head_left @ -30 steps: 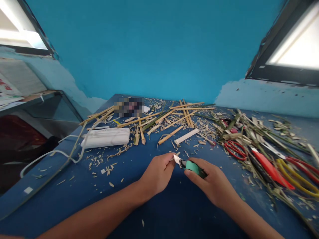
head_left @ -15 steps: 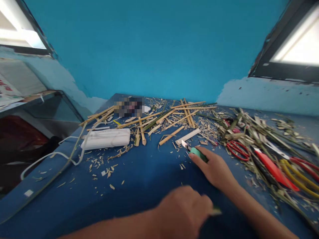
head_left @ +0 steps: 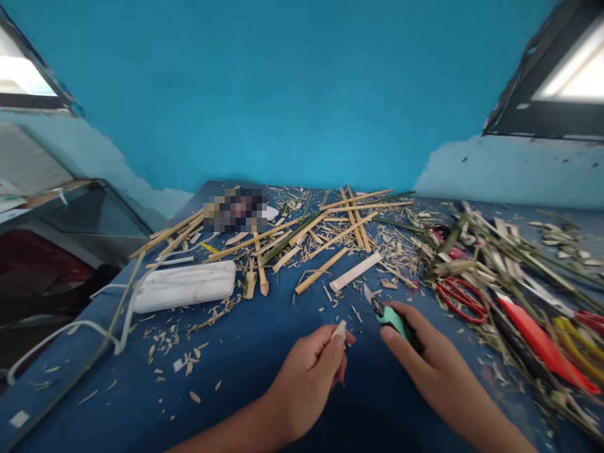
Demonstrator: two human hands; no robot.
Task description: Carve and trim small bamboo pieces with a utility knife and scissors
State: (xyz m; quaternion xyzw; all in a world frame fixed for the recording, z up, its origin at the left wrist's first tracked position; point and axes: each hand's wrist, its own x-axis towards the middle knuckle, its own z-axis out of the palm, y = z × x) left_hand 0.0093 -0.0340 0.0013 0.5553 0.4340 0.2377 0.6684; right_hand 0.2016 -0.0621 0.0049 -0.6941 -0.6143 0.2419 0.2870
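My left hand [head_left: 314,371] is closed on a small pale piece of bamboo [head_left: 339,329], whose tip sticks out above the thumb; the rest of it is hidden in the fist. To its right, my right hand [head_left: 422,358] grips a green and black utility knife [head_left: 394,319] with its blade out, pointing up and left. The blade and the bamboo piece are apart. Just beyond the hands lie a flat pale strip [head_left: 355,272] and a thin bamboo stick [head_left: 321,270] on the blue table [head_left: 264,371].
Bamboo sticks [head_left: 353,217] and shavings cover the table's back. At right lie red-handled scissors [head_left: 461,299], a red-orange tool [head_left: 542,340], yellow handles [head_left: 578,343] and green bamboo strips. A white power strip [head_left: 186,286] with a cable sits at left. A blue wall [head_left: 302,94] stands behind.
My left hand has turned and moved up and left, bringing the bamboo piece's tip into view. My right hand with the knife has come a little nearer. The view has shifted slightly.
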